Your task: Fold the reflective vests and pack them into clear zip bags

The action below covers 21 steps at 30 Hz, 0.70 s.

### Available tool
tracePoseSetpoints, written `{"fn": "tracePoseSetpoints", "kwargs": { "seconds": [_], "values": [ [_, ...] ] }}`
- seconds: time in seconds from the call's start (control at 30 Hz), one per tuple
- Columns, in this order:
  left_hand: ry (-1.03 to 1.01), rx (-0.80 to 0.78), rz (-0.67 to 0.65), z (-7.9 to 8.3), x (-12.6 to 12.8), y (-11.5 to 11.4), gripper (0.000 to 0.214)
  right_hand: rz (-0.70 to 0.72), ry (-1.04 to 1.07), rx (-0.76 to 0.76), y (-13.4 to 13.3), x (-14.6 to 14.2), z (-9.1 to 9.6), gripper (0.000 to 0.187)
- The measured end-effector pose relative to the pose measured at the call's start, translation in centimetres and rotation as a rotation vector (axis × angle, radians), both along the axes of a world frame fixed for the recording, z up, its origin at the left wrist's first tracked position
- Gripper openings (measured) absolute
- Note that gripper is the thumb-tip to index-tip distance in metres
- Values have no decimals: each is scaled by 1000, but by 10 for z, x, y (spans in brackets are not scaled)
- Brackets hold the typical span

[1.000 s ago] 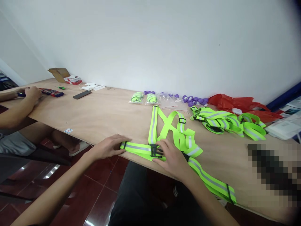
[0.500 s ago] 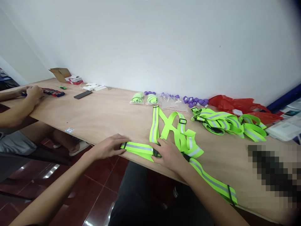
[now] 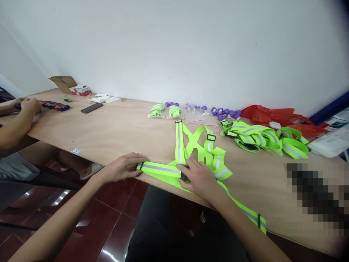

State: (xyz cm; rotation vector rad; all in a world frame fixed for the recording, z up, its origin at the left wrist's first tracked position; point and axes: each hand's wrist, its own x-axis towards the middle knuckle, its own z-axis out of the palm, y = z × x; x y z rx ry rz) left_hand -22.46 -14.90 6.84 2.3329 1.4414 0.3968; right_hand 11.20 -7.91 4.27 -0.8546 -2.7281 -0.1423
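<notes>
A neon-green reflective vest (image 3: 178,140) made of elastic straps with silver stripes lies at the table's front edge. My left hand (image 3: 122,169) grips the left end of its waist strap (image 3: 159,169), by a black slider (image 3: 140,166), thumb below and fingers above. My right hand (image 3: 199,180) is closed over the black buckle (image 3: 184,175) where the waist strap meets a shoulder strap; its fingers hide part of the buckle. Between my hands the strap lies stretched out, a second layer showing beneath. The other waist strap (image 3: 245,211) runs under my right forearm toward the edge.
More reflective straps (image 3: 256,136) lie piled at right, before a red plastic bag (image 3: 275,116). Bagged vests (image 3: 174,111), clear bags (image 3: 196,115) and purple rolls (image 3: 225,114) line the back. A phone-like dark slab (image 3: 92,107) and another person's hands (image 3: 29,105) are at left.
The strap between my hands looks slightly longer and straighter. The right-hand waist strap has slid a little left under my forearm. The view has shifted slightly.
</notes>
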Motion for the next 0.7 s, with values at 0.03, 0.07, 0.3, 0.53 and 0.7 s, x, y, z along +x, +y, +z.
{"fn": "tracePoseSetpoints", "kwargs": {
  "seconds": [0.03, 0.07, 0.3, 0.53, 0.7],
  "values": [
    [0, -3, 2, 0, 0, 1, 48, -4, 0, 0, 0, 1, 1, 32],
    [-2, -5, 4, 0, 1, 2, 48, -9, 2, 0, -1, 3, 1, 32],
    [-10, -41, 9, 0, 5, 4, 48, -8, 33, -27, 1, 13, -2, 30],
    [18, -46, -12, 2, 13, 5, 45, -33, 57, -113, 0, 11, -3, 36],
    [68, -21, -15, 8, 22, 5, 48, -7, 171, -205, -12, 23, 14, 59]
  ]
}}
